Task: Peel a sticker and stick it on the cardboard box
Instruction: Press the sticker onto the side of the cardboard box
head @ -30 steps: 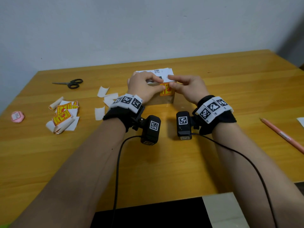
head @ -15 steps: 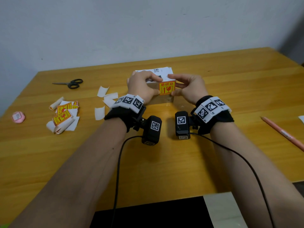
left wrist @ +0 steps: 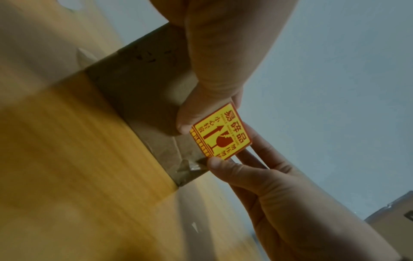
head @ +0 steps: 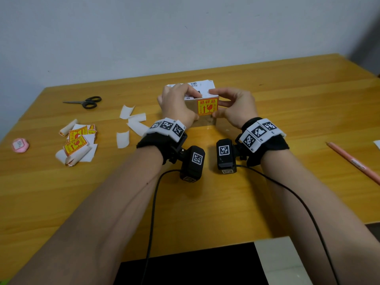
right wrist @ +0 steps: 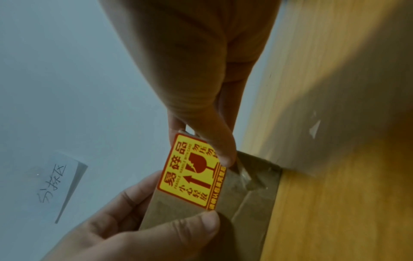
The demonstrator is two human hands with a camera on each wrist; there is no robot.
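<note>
**Both hands pinch a yellow sticker against a cardboard box**

Pinched at its edges by both hands, the sticker lies on the near face of the cardboard box, centre of the head view. Left hand curls over the box's top left; right hand grips the sticker's right side between thumb and fingers. Whether the sticker is fully pressed down is hard to tell. Wrist views show what the hands hide: the right thumb at the sticker's lower corner and the left thumb at its other edge. Only the head view shows scissors at upper left, loose stickers at left, and a pencil cut off at right.
</note>
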